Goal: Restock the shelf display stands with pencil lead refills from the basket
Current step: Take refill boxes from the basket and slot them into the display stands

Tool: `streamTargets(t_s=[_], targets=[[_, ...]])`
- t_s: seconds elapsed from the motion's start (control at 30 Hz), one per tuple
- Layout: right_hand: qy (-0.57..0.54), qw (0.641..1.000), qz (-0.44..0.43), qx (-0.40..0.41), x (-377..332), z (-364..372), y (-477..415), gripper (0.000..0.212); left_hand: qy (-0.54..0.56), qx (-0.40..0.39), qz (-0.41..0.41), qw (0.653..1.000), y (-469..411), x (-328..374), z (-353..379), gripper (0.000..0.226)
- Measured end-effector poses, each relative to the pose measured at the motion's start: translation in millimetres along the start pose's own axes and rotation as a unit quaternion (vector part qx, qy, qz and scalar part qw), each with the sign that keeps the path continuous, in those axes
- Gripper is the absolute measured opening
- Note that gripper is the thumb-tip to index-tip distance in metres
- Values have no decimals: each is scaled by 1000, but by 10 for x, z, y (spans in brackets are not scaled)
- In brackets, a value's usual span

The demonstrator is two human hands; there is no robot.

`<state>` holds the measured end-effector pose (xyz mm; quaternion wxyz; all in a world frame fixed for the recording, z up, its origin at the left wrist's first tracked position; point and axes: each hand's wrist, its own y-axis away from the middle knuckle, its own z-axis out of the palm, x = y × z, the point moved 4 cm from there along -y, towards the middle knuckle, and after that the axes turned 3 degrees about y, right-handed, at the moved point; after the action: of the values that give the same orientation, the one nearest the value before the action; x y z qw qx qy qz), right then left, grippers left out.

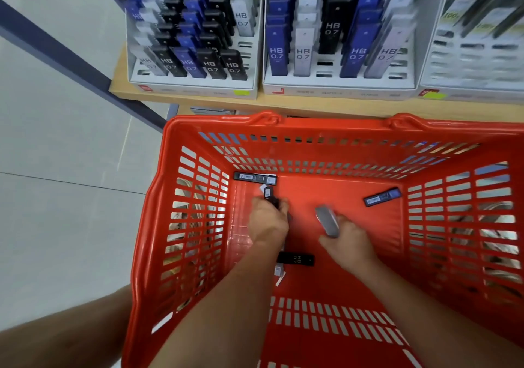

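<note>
Refills point(254, 177): three loose (two in hands point(268, 223))

The basket point(326, 126) is red moulded plastic, smooth and glossy, catching light along its rim. The black refill case point(268, 193) looks like hard, smooth plastic, and the grey refill case point(327, 221) has a soft satin sheen. The display stands point(195, 84) are white and matt — card or plastic, I cannot tell. The shelf point(198, 101) under them has a pale wood look, matt too. The floor point(56, 197) is smooth tile with a faint shine.
</note>
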<state>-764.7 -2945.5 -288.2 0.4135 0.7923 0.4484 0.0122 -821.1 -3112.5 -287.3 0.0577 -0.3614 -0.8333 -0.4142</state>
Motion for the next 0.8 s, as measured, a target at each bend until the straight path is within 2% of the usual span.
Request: streamTargets(t_s=[0.1, 0.2, 0.3, 0.43, 0.53, 0.63, 0.73, 0.8], targets=[[-158, 986, 41, -3, -12, -15, -10, 14, -3, 4, -8, 1000, -12, 38, -30, 31], [-316, 942, 93, -63, -119, 24, 2, 16, -14, -12, -1, 1000, -2, 31, -58, 38], [-422, 892, 114, -117, -307, 10, 2, 16, 28, -98, 41, 994, 87, 38, -34, 31], [-539, 817, 105, -173, -604, -182, 202, 15, 68, -206, 136, 967, 405, 243, -142, 20], [-586, 786, 72, -185, -739, -371, 369, 14, 113, -251, 180, 945, 619, 417, -289, 18], [-643, 748, 58, -155, -861, -588, 480, 13, 123, -221, 248, 935, 783, 589, -475, 6], [-692, 708, 43, -131, -1001, -790, 608, 18, 179, -171, 277, 928, 947, 763, -681, 11], [-700, 706, 14, -111, -1068, -934, 724, 13, 202, -147, 286, 925, 1070, 879, -829, 11]])
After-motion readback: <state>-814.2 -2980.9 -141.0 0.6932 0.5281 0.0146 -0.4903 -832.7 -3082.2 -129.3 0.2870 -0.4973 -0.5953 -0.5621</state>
